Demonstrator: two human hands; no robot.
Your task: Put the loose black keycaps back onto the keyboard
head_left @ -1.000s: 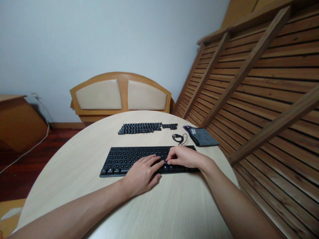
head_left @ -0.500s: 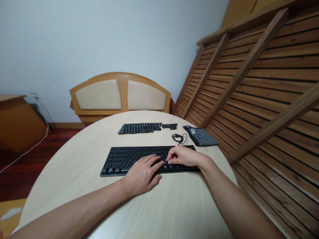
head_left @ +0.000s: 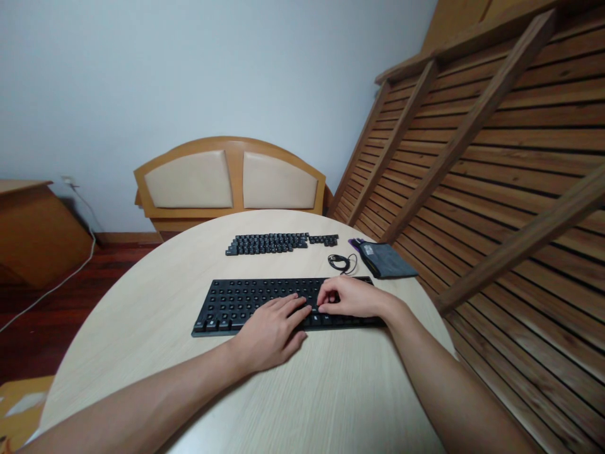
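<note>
A black keyboard (head_left: 227, 296) lies flat on the round table, most of its rows showing bare key sockets. Larger keycaps still sit along its front row. My left hand (head_left: 271, 331) rests palm down over the keyboard's front middle, fingers stretched out and thumb over the table edge of it. Close beside its fingertips, my right hand (head_left: 350, 297) is bent in a pinch on the keyboard, thumb and index finger together. Whatever lies between those fingertips is hidden. Behind the keyboard, loose black keycaps (head_left: 269, 243) are laid out in rows, with a smaller group of keycaps (head_left: 324, 240) to their right.
A coiled black cable (head_left: 341, 263) lies behind the keyboard. Right of it is a folded grey cloth-like pouch (head_left: 390, 260). The pale round table (head_left: 142, 302) stands before a wooden headboard (head_left: 236, 148). A slatted wooden frame (head_left: 496, 157) leans along the right side.
The view has shifted slightly, so everything sits a little further right. Both hands stay at nearly the same spots on the keyboard.
</note>
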